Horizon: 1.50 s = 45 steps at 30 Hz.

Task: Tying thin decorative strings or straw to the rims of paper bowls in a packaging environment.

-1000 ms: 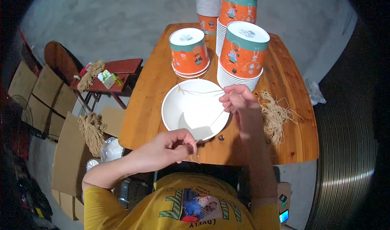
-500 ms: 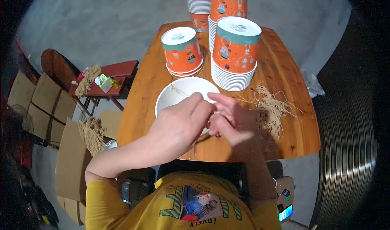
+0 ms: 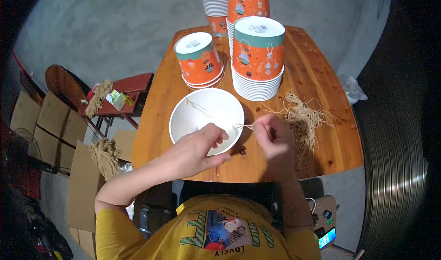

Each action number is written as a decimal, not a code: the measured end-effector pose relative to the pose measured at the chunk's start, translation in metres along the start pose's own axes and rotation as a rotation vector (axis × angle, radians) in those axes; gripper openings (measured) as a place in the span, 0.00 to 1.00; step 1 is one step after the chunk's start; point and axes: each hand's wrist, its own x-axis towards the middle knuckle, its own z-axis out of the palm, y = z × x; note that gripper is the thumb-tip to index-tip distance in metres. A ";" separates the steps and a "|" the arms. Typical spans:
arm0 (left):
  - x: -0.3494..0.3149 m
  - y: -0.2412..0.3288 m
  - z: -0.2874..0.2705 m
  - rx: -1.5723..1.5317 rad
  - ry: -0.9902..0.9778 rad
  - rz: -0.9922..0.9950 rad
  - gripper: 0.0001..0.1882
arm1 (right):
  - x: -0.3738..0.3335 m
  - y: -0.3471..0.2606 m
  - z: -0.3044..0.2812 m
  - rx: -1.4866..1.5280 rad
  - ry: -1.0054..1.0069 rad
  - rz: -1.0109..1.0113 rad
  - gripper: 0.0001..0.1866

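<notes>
A white-lined paper bucket [image 3: 183, 122] stands mouth up near the table's front edge. My right hand [image 3: 275, 138] is closed in a pinch on a beige string [image 3: 245, 126], which runs to the bucket's right rim. Over the near side of the bucket is my left hand [image 3: 195, 152], its fingers curved and apart, with nothing seen in it. Another thin strand [image 3: 197, 105] hangs inside the bucket at the far wall. Beyond my right hand lies a loose heap of beige strings [image 3: 305, 122].
Stacked upside-down orange and green paper buckets [image 3: 258, 53] stand toward the back of the wooden table [image 3: 156, 117]. A shorter stack [image 3: 200, 62] is left of them. Off to the left are a red bench [image 3: 131, 87] with a string bundle and a cardboard box [image 3: 82, 191].
My hands have moved apart from being together over the bucket. The right has drawn rightward with the string, and the left has opened. The view has shifted slightly.
</notes>
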 end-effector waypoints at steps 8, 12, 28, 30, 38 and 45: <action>-0.001 -0.015 -0.008 -0.220 0.079 -0.157 0.11 | -0.015 -0.004 0.010 -0.018 -0.094 0.052 0.01; 0.001 -0.013 -0.016 -0.317 0.073 -0.246 0.09 | -0.019 -0.005 0.018 0.173 -0.113 0.165 0.02; 0.011 -0.030 -0.027 -0.633 -0.089 -0.254 0.13 | -0.008 0.016 0.041 0.110 0.004 -0.260 0.04; 0.015 -0.025 -0.034 -0.694 -0.136 -0.335 0.14 | -0.004 0.020 0.041 0.035 0.007 -0.347 0.05; 0.020 -0.030 -0.037 -0.764 -0.098 -0.369 0.14 | -0.010 0.024 0.055 -0.079 -0.023 -0.451 0.08; 0.020 -0.032 -0.034 -0.742 -0.094 -0.338 0.14 | -0.007 0.026 0.042 -0.401 -0.204 -0.587 0.14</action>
